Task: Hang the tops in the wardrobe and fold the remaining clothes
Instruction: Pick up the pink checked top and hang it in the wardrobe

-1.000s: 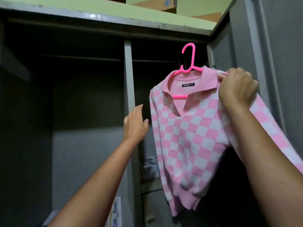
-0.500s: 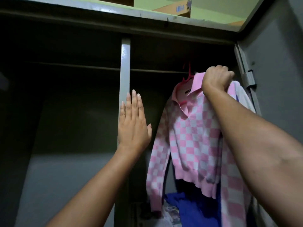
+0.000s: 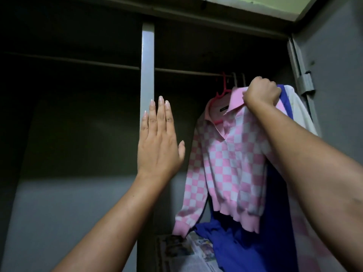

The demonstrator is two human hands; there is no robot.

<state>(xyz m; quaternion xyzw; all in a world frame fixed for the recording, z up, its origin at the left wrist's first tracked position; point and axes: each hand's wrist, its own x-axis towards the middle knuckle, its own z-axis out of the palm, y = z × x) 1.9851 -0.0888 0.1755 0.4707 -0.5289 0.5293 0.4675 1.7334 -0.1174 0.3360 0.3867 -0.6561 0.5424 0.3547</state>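
Since a second ago the top [image 3: 231, 160] has gone into the wardrobe's right bay; left hand [image 3: 159, 146] spread flat by the post [image 3: 147, 65]; right hand [image 3: 261, 93] grips its collar; hanger [image 3: 223, 89] at the rail [image 3: 186, 72]; blue garment [image 3: 245, 246] behind.

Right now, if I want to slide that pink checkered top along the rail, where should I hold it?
Probably the pink hanger's neck just under the hook, reached from the front left. That part is bare, while the right hand bunches the checkered top's collar and other clothes crowd its right side.
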